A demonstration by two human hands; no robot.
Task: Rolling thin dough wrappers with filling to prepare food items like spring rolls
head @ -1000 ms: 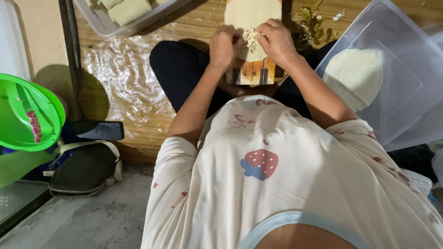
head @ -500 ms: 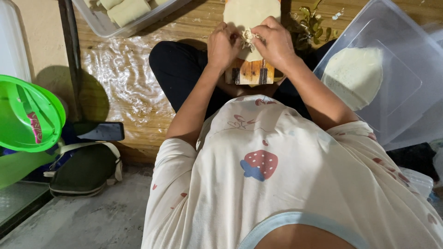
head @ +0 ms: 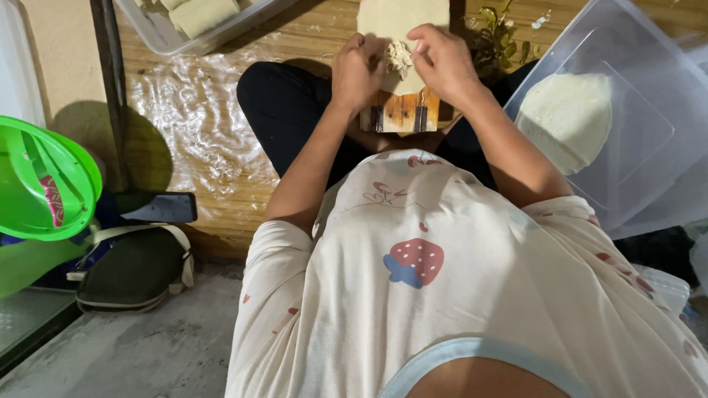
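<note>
Up at the top centre of the frame, the left hand [head: 359,71] and right hand [head: 442,63] pinch a clump of shredded filling [head: 399,56] on a pale wrapper sheet [head: 402,22], which lies on a wooden board [head: 402,114]. A stack of round wrappers [head: 566,118] sits at right in a clear plastic lid [head: 627,162].

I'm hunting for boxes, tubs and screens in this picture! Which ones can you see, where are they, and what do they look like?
Phone: flat on the mat at the left, a dark rectangle, screen black.
Clear tub: top left, see-through plastic with pale rolls inside.
Clear lid: right side, see-through plastic, round pale wrappers lying on it.
Green container: far left, round, bright green.
No labels or signs that I can make out.
</note>
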